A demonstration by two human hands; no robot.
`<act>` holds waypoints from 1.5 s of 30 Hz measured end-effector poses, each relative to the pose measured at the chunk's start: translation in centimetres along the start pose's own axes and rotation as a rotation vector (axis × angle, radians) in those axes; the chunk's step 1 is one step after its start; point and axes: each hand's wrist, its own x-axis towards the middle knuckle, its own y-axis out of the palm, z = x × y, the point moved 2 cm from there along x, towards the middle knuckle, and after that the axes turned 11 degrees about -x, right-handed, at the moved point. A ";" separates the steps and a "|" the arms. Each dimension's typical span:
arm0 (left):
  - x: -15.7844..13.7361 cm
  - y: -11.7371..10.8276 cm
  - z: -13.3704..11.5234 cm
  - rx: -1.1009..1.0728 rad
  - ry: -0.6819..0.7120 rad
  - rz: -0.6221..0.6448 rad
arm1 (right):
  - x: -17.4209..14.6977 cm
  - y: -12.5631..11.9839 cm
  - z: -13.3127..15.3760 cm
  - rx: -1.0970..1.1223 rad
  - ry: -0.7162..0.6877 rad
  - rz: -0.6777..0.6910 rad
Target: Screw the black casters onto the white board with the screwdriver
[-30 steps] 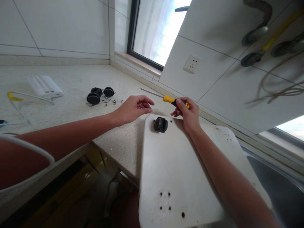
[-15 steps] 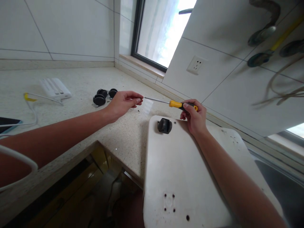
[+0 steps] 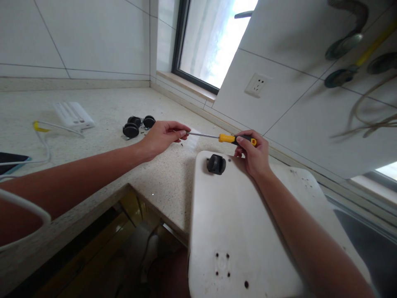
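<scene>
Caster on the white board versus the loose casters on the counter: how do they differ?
The mounted caster sits alone at the white board corner, near the right hand; the loose casters lie clustered on the counter, beyond the left hand. Both are black.

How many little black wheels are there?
3. One black caster wheel sits fixed on the white plastic board. Two loose black caster wheels lie on the speckled countertop beyond the left hand: one nearer, one behind. More may be hidden.
</scene>
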 end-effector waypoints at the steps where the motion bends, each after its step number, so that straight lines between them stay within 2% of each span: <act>1: 0.0 0.0 0.0 -0.001 0.002 -0.002 | 0.0 0.0 0.0 0.001 0.001 -0.002; 12: -0.2 0.2 -0.3 0.024 0.010 -0.020 | -0.1 0.1 0.4 0.024 -0.005 -0.007; 20: -0.6 -0.2 -0.7 0.176 0.128 -0.010 | -0.2 0.0 0.6 0.066 -0.050 0.025; 26: -0.4 -0.4 -0.6 0.080 0.126 0.015 | 0.1 0.1 0.6 0.114 -0.031 0.030; 30: -1.3 0.6 0.7 -0.037 0.056 -0.012 | 0.4 -0.3 0.2 0.184 -0.014 -0.003; 33: -3.6 2.5 1.7 -0.032 0.002 -0.023 | 0.6 -0.7 -0.2 0.218 0.006 -0.020; 34: -4.5 3.3 1.6 0.011 0.041 -0.019 | 0.6 -0.8 -0.4 0.223 0.012 -0.027; 36: -6.2 4.9 0.9 0.157 0.246 0.023 | 0.7 -0.9 -0.6 0.231 0.022 -0.041; 39: -7.3 7.1 -0.9 0.355 0.547 0.217 | 0.7 -1.0 -0.9 0.237 0.035 -0.062; 42: -6.9 8.6 -1.8 0.406 0.582 0.395 | 0.8 -1.0 -1.0 0.247 0.043 -0.085; 45: -6.7 9.7 -1.6 0.451 0.550 0.364 | 0.8 -1.1 -1.0 0.262 0.048 -0.108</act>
